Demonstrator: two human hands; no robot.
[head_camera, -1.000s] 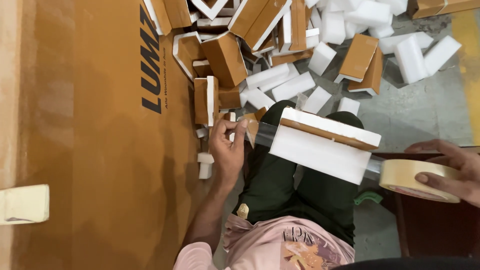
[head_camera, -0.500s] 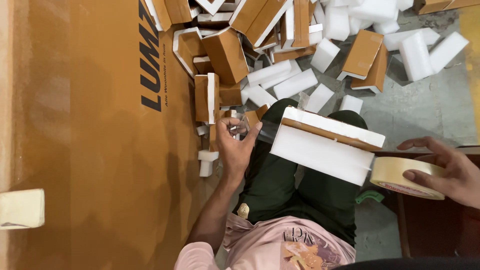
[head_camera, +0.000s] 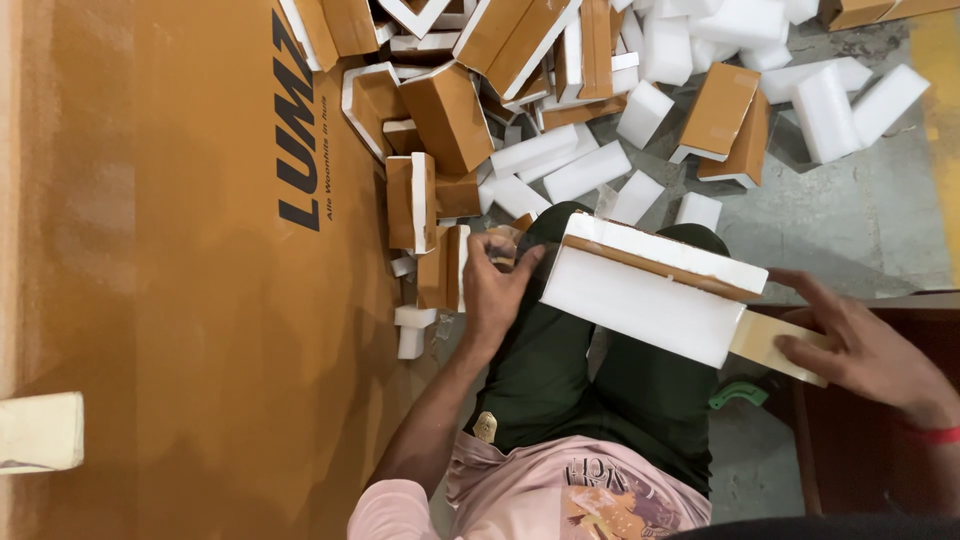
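Our right hand (head_camera: 865, 350) has drawn the tape roll (head_camera: 775, 345) in against the end of the white foam block (head_camera: 640, 300) on our lap, fingers flat on it. Our left hand (head_camera: 495, 285) still pinches the tape end. Foam and cardboard pieces (head_camera: 590, 170) crowd the floor ahead.

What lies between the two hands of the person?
In the head view, a long white foam block with a brown cardboard strip lies across the lap, between left hand and right hand.
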